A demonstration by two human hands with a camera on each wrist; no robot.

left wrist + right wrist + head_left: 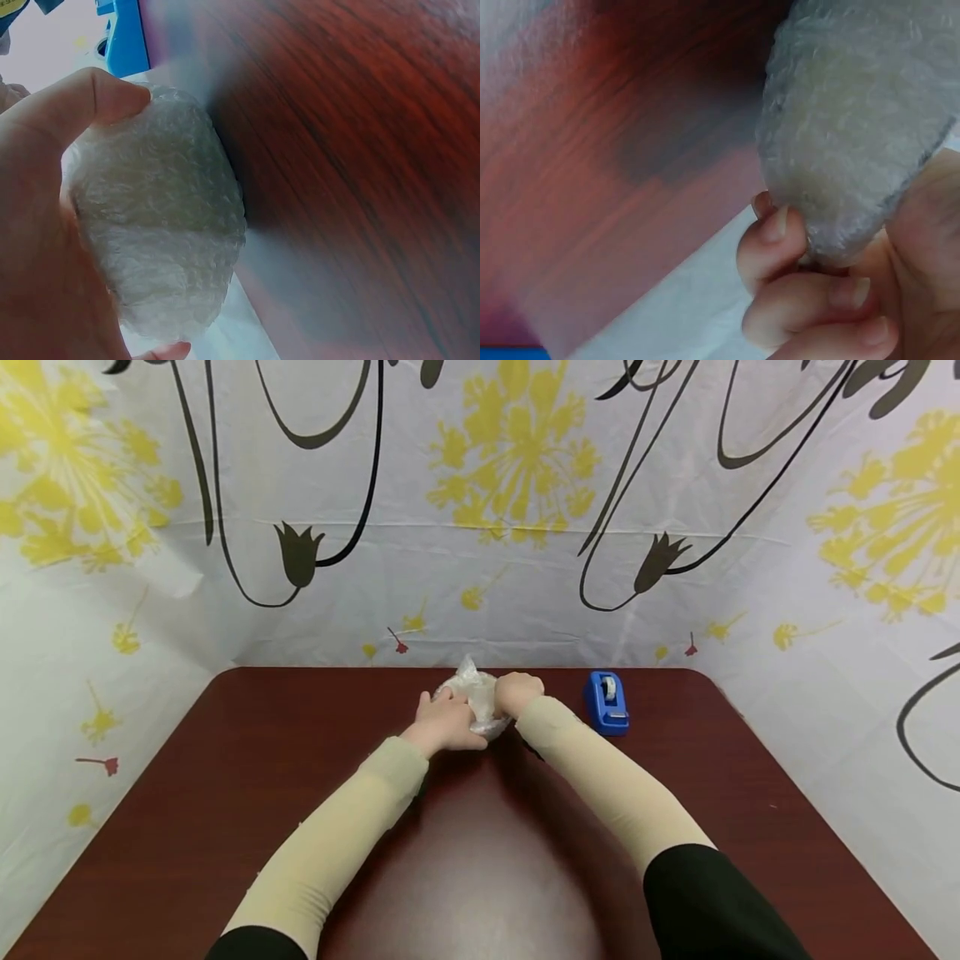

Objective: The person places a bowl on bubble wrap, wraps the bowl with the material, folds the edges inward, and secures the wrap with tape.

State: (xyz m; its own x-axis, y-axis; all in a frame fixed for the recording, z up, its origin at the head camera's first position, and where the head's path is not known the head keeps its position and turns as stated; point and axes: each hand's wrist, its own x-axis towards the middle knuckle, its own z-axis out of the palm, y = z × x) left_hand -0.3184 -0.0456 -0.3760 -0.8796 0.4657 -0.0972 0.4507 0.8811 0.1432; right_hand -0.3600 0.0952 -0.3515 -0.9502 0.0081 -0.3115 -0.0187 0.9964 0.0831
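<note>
A bundle in clear bubble wrap (480,695) sits between both hands near the far edge of the table. My left hand (448,725) grips its left side; in the left wrist view the thumb (120,101) presses one end of the wrapped bundle (161,217) and a fingertip shows at the opposite end. On the other side, my right hand (519,695) holds the bundle's right end. Curled fingers (810,304) close on the narrow tip of the wrap (847,135) in the right wrist view. What lies inside the wrapping is hidden.
A blue tape dispenser (606,703) with a roll in it stands right of the hands. The dark red-brown table (262,777) has rounded far corners. Behind it and along both sides hangs a white curtain (465,627) with yellow flowers and dark tulip stems.
</note>
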